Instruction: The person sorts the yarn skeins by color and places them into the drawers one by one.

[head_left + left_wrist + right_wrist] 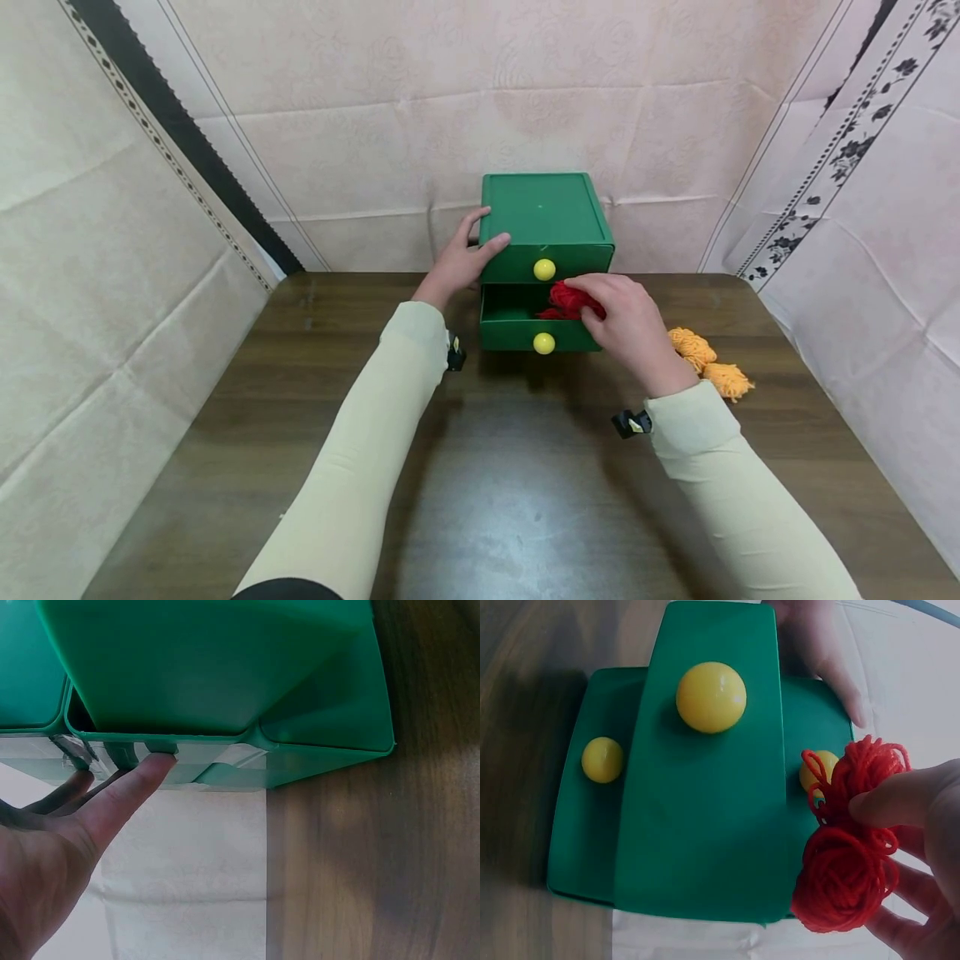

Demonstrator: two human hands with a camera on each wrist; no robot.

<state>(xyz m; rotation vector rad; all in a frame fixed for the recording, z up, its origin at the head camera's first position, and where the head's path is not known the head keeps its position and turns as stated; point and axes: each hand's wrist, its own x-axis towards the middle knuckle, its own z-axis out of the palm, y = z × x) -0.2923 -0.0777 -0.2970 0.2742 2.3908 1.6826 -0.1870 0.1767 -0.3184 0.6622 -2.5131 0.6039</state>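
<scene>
A small green drawer cabinet (545, 208) stands at the table's back, with round yellow knobs (711, 697) on its fronts. Its middle drawer (705, 825) is pulled out. My right hand (626, 321) pinches a bundle of red yarn (844, 877) between thumb and fingers, over the right part of that drawer in the head view. The bundle has two lobes with loose loops. My left hand (459, 262) rests with extended fingers against the cabinet's left side, touching clear tape along it in the left wrist view (217, 754).
Two bundles of orange-yellow yarn (727, 382) lie on the dark wooden table (480, 500), right of the cabinet and partly behind the right wrist. Pale patterned cloth (360, 150) hangs behind the table and at both sides.
</scene>
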